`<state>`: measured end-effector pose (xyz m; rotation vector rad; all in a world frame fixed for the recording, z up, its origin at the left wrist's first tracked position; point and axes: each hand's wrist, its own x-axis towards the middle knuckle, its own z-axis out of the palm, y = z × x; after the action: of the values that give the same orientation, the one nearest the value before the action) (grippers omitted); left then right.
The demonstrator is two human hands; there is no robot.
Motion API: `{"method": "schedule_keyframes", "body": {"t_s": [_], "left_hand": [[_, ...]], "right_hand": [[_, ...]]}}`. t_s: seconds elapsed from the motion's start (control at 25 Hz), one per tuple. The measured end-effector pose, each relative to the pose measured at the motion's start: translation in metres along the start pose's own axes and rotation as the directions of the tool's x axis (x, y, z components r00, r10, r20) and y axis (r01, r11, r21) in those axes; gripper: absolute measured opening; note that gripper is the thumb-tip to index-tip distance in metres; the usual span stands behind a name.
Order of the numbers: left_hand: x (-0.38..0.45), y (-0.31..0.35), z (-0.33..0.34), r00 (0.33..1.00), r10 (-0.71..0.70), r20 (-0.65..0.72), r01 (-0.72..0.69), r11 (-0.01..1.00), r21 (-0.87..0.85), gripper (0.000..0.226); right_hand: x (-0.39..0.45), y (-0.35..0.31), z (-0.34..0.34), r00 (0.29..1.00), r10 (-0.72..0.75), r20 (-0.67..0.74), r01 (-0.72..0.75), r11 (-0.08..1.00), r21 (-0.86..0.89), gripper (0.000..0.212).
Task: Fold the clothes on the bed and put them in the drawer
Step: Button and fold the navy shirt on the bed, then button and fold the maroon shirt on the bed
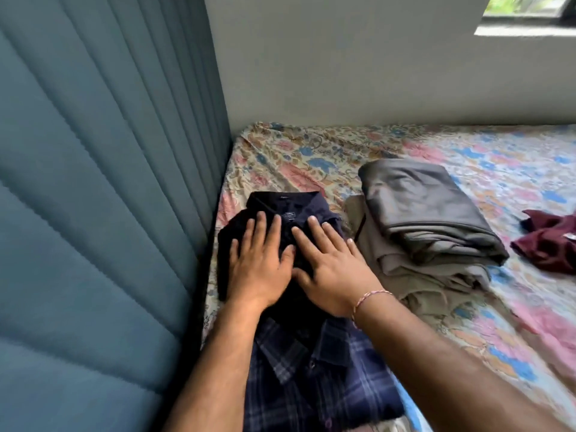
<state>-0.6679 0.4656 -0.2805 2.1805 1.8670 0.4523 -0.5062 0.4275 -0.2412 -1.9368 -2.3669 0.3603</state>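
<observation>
The bedsheet (311, 157) is cream with pink, blue and orange flowers. On it, just beside the teal quilted headboard (103, 182), lies a dark navy shirt (299, 207); nearer the camera, a navy plaid shirt (314, 381). Farther from the headboard sit grey trousers (420, 210) on beige trousers (414, 275), then a maroon garment (548, 241).

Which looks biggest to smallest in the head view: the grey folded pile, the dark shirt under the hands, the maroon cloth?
1. Grey pile
2. Dark shirt, partly hidden by hands
3. Maroon cloth, cut off by the frame edge
</observation>
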Motion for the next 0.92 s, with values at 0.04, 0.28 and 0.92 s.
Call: {"method": "schedule_keyframes", "body": {"t_s": [0.04, 0.28, 0.92], "left_hand": [[-0.002, 0.000, 0.001, 1.000, -0.026, -0.010, 0.025, 1.000, -0.001, 0.087], [-0.037, 0.131, -0.016, 0.917, 0.228, -0.327, -0.319, 0.912, -0.259, 0.083], [-0.165, 0.534, 0.156, 0.769, 0.010, 0.640, 0.631, -0.180, -0.755, 0.030]], "right_hand": [[-0.008, 0.005, -0.003, 0.999, -0.023, -0.035, 0.023, 1.000, 0.001, 0.075], [-0.109, 0.088, -0.050, 0.854, 0.168, -0.493, -0.150, 0.986, 0.076, 0.074], [-0.357, 0.406, -0.038, 0.222, 0.975, 0.000, -0.319, 0.073, 0.945, 0.013]]}}
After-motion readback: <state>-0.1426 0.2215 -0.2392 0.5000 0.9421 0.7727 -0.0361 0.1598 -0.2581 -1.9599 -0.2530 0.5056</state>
